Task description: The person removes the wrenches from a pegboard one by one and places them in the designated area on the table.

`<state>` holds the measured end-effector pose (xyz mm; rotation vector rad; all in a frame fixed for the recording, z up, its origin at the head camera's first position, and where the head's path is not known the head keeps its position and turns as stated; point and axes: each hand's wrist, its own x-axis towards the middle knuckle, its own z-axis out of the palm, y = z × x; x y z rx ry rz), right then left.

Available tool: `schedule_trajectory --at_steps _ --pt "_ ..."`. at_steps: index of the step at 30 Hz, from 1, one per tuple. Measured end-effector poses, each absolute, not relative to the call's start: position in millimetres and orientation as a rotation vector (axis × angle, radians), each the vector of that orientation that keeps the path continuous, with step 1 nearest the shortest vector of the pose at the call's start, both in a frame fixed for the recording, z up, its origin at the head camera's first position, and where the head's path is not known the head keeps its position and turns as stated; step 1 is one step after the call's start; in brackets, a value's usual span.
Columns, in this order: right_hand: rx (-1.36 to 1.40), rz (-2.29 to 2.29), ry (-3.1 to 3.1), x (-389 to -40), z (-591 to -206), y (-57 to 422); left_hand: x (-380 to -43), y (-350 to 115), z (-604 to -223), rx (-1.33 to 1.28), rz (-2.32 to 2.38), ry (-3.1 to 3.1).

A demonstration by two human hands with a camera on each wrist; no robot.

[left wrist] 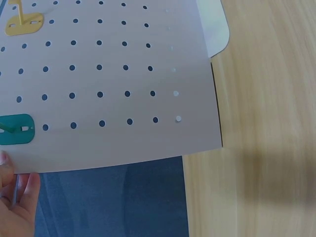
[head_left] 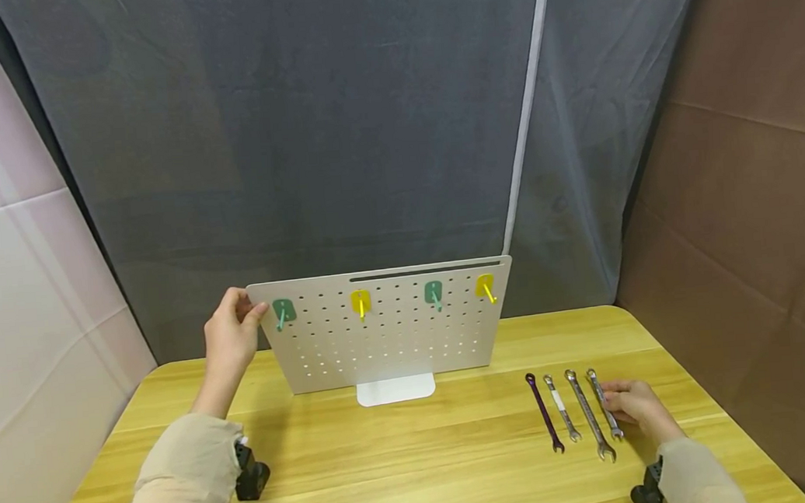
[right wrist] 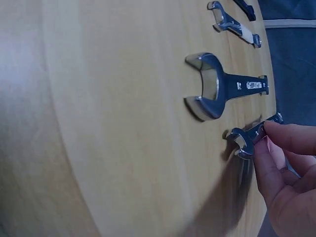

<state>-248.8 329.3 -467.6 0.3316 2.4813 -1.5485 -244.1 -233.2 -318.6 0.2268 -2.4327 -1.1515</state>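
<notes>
A white pegboard [head_left: 394, 338] stands upright on the table, with two green hooks [head_left: 433, 294] and two yellow hooks [head_left: 361, 304] along its upper part. My left hand [head_left: 231, 330] pinches the board's upper left corner between thumb and fingers, beside a green hook [left wrist: 18, 129]. At the right of the table, my right hand [head_left: 636, 406] pinches the shaft of the rightmost wrench [head_left: 604, 402]. In the right wrist view, thumb and fingertips close on that wrench [right wrist: 249, 136] just behind its open jaw end.
Left of the held wrench lie a larger silver wrench [head_left: 589, 414], a small wrench with a white label [head_left: 560, 406] and a dark purple wrench [head_left: 544, 413]. The board's white foot [head_left: 395, 390] reaches forward on the wooden table [head_left: 389, 463]. A grey curtain [head_left: 331, 132] hangs behind.
</notes>
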Motion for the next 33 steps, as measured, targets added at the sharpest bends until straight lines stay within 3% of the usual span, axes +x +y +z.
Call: schedule_trajectory --at_steps 33 --pt "0.402 -1.377 2.719 -245.2 -467.0 322.1 -242.7 -233.0 -319.4 0.205 -1.135 -2.410"
